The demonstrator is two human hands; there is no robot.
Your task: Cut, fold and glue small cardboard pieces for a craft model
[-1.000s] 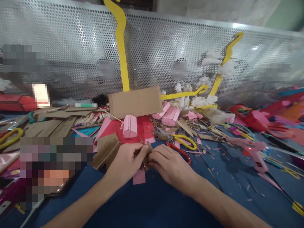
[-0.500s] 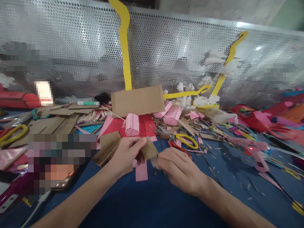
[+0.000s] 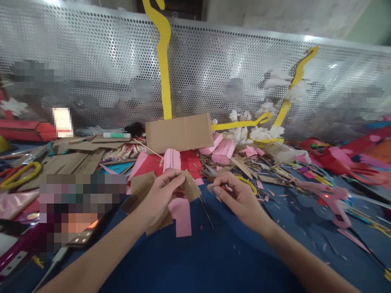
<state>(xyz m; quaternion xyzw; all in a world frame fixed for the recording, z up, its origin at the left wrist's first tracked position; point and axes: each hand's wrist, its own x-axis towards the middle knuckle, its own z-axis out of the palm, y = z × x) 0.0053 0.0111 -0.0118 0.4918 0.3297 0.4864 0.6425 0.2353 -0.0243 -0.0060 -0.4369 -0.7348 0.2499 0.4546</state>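
Observation:
My left hand pinches a small brown cardboard piece with a shiny surface between thumb and fingers. To its right, apart from the cardboard, my right hand is closed in a pinch. A tiny pale bit shows at its fingertips, too small to name. Beneath my left hand lie a pink paper piece and larger brown cardboard. Just behind it stands a pink paper box shape with dark edge lines. Yellow-handled scissors are partly hidden behind my right hand.
A cardboard box with a tall yellow strip stands at the back against a perforated metal panel. A pink glue gun, its light on, lies right. Cardboard sheets lie left. Scraps litter the blue tabletop.
My right hand has moved away from the cardboard piece, to the right and slightly up. The cardboard stays in my left hand, tilted a little differently. The view has shifted slightly.

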